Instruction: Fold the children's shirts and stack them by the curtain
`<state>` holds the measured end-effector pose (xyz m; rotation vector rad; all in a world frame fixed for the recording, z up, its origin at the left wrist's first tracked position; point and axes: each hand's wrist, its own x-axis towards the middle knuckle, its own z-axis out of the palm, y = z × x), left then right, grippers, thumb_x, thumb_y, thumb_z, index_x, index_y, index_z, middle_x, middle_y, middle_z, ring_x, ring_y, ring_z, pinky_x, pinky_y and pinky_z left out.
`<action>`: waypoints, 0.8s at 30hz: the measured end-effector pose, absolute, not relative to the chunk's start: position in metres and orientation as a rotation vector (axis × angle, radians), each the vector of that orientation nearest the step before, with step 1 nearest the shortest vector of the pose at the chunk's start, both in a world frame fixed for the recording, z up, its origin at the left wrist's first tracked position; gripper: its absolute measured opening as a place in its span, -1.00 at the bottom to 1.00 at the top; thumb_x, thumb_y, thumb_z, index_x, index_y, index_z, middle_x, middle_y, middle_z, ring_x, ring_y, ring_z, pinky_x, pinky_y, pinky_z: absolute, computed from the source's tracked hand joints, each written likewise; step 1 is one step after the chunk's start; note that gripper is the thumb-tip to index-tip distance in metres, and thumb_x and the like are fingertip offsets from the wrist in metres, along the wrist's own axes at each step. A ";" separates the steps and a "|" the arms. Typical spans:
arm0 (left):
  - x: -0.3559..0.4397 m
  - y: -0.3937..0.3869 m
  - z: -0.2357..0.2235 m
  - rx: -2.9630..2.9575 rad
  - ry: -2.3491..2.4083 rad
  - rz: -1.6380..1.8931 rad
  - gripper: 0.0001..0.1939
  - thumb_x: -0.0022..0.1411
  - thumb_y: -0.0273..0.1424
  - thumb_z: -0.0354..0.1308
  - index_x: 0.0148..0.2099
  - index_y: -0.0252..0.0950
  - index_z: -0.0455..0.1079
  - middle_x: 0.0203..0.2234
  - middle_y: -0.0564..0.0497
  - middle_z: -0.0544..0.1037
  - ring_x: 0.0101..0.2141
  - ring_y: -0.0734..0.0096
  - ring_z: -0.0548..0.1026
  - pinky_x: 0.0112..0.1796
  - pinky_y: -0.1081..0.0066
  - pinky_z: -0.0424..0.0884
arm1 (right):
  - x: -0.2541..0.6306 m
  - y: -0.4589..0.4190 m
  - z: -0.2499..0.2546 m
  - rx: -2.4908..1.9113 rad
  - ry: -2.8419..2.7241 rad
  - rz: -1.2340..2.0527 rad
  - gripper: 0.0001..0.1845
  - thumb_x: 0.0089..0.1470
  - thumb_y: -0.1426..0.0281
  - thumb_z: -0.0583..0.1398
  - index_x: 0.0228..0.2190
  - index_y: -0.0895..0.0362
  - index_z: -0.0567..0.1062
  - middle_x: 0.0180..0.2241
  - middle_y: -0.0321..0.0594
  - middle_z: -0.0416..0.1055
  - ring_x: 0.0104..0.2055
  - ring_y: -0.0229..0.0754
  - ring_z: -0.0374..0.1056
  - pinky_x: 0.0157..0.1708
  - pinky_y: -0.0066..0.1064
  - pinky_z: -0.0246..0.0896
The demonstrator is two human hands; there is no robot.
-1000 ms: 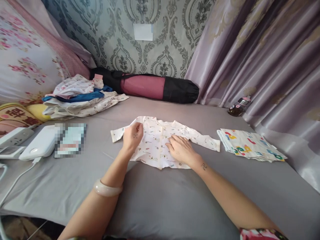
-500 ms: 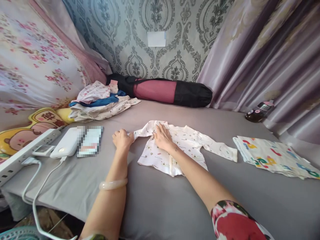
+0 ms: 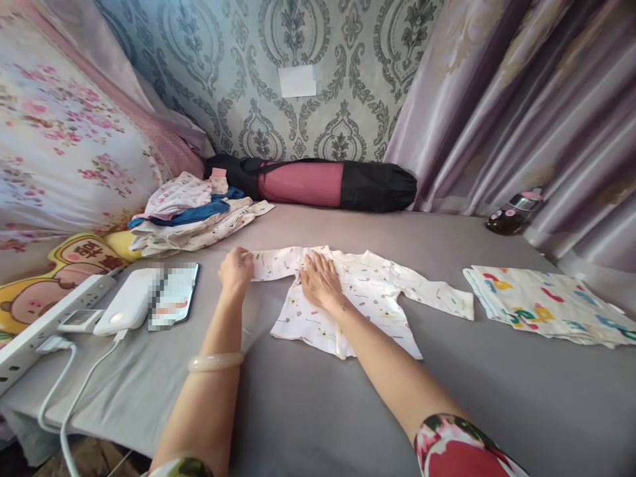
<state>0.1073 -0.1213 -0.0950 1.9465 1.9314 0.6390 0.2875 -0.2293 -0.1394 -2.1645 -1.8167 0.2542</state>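
A small white long-sleeved baby shirt (image 3: pixel 372 298) with a tiny print lies spread out on the grey bed sheet (image 3: pixel 308 411). My left hand (image 3: pixel 236 270) is closed on the cuff of its left-hand sleeve, which is stretched straight out to the side. Flat on the shirt's upper chest rests my right hand (image 3: pixel 320 281), fingers apart and palm down. The other sleeve reaches out to the right, free of my hands.
A folded cloth with colourful letters (image 3: pixel 546 305) lies at the right, near a dark bottle (image 3: pixel 514 212). At the back are a pile of clothes (image 3: pixel 193 215) and a long black-and-pink bag (image 3: pixel 303 182). Left stand a power strip (image 3: pixel 59 321), power bank (image 3: pixel 126 301) and phone (image 3: pixel 176 291).
My left hand has drawn the cuff outward to the left, so the bent sleeve is now straight. My right hand stays on the chest. The view has shifted slightly.
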 end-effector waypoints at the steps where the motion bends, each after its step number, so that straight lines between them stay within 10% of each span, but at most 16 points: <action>1: 0.108 -0.117 -0.092 1.969 1.939 0.681 -0.69 0.25 -0.28 -0.02 -0.06 -0.21 0.45 -0.07 -0.21 0.58 0.00 -0.04 0.47 -0.07 0.12 0.33 | 0.287 -0.230 -0.139 -2.160 -1.814 0.263 -0.32 0.35 0.15 -0.20 0.34 0.26 0.05 0.40 0.03 -0.16 0.44 0.02 -0.28 0.36 -0.10 -0.45; 13: 0.113 -0.108 -0.104 2.155 2.064 0.489 -0.51 0.27 -0.30 -0.01 0.20 -0.40 0.27 0.15 -0.42 0.34 0.15 -0.13 0.31 0.05 0.04 0.23 | 0.285 -0.232 -0.138 -2.173 -1.815 0.207 -0.29 0.31 0.02 -0.11 0.32 0.14 0.12 0.40 0.01 -0.12 0.42 0.08 -0.26 0.34 -0.01 -0.46; 24: 0.105 -0.208 -0.093 2.146 1.616 0.179 -0.72 0.16 -0.15 0.06 -0.32 -0.21 0.48 -0.36 -0.06 0.61 -0.28 0.20 0.53 -0.31 0.36 0.36 | 0.304 -0.235 -0.112 -2.030 -1.852 0.680 -0.31 0.34 0.10 -0.21 0.36 0.15 0.01 0.43 -0.08 -0.24 0.45 -0.02 -0.37 0.36 -0.07 -0.44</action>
